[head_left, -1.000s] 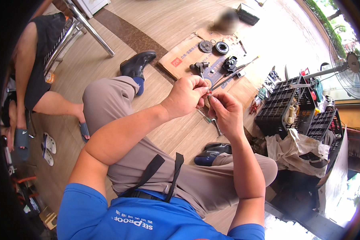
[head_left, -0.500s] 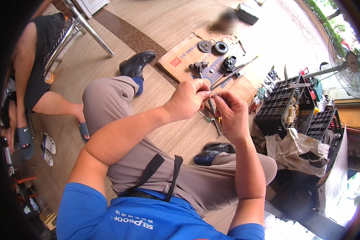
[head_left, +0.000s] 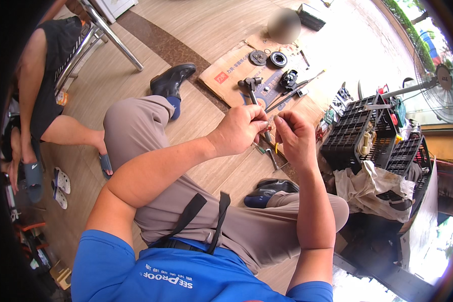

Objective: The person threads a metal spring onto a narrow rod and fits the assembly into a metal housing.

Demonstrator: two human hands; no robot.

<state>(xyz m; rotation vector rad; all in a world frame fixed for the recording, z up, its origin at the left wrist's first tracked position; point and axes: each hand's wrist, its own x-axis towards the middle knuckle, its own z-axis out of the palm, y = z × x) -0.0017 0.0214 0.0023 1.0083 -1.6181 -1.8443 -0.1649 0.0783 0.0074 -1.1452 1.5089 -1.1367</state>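
Both my hands are raised close together over the floor. My left hand (head_left: 240, 130) is closed in a pinch on a small reddish thing (head_left: 268, 128), mostly hidden by the fingers. Just to its right, my right hand (head_left: 296, 137) has thumb and forefinger pressed together; whatever they hold, if anything, is too small to make out. A narrow gap separates the fingertips. Behind my left hand lies a hammer (head_left: 251, 85), its head on the flattened cardboard (head_left: 221, 76) and its handle partly covered by my fingers.
On the cardboard are a grey disc (head_left: 258, 58), a black ring-shaped part (head_left: 278, 60), a black part (head_left: 289, 79) and long rods. Black crates (head_left: 355, 131) with a cloth (head_left: 375, 189) stand right, near a fan (head_left: 442, 78). At left are another person's legs (head_left: 73, 130) and a metal-legged chair (head_left: 117, 43).
My fingertips have drawn slightly apart. My left hand has dropped a little, and my right hand has shifted slightly right. The things on the cardboard have stayed in place.
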